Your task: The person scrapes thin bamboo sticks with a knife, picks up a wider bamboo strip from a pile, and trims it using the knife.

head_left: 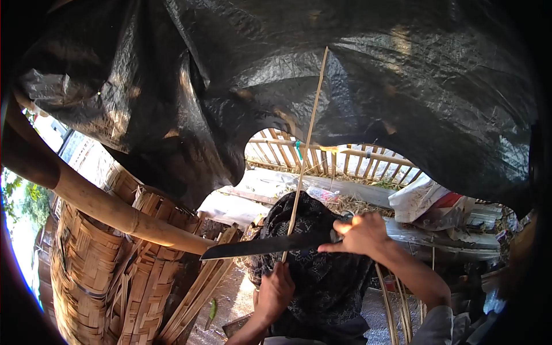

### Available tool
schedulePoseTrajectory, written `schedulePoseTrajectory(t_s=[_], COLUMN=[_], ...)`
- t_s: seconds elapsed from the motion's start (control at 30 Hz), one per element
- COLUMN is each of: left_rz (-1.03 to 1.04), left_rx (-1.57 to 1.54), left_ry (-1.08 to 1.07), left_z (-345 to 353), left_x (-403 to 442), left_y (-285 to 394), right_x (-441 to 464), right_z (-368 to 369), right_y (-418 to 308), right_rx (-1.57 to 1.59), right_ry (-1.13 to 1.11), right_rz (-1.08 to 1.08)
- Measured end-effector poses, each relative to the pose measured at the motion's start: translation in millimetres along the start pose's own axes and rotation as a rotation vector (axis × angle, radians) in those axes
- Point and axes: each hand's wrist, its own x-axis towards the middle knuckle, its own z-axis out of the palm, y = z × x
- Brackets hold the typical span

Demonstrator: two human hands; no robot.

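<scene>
My right hand (363, 234) is closed on the handle of a large dark knife (253, 247), whose blade points left and lies across a thin bamboo strip (311, 126). The lower end of the strip is in my left hand (278, 289), which is closed just below the blade. From there the strip rises, leaning slightly right, in front of the black tarp. Beneath both hands a dark patterned cloth (322, 282) covers my lap.
A black tarp (374, 80) hangs overhead and in front. Woven bamboo rolls (86, 264) stand at the left, behind a thick bamboo pole (115, 213). Split bamboo pieces (198, 290) lean beside them. A bamboo fence (339, 161) and a white sack (420, 198) are farther off.
</scene>
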Motion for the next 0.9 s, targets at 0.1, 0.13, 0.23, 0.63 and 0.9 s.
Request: schedulePoseTrajectory(t_s=[0.1,0.13,0.23,0.63,0.9], left_rz=[-0.016,-0.022,0.003,0.07,-0.385], left_rx=[0.047,0.045,0.031,-0.055,-0.961], left_ry=[0.019,0.02,0.085,0.077,-0.39], left_z=[-1.2,-1.6,2.8,-4.6,-51.1], left_x=[-3.8,-4.6,-7.0,-15.5,-20.3], left_y=[7.0,6.0,2.0,-6.2,-27.1], right_x=[18.9,22.3,29.5,-15.2,-14.3], right_z=[-14.4,-2.5,14.3,-0.8,23.2], right_y=[22.4,32.6,39.3,-1.4,-4.4], right_rx=[0.091,-0.015,-0.001,-0.007,0.217], right_ry=[-0.147,0.109,0.456,-0.079,0.235], right_rz=[0.168,0.115,0.2,-0.029,0.085])
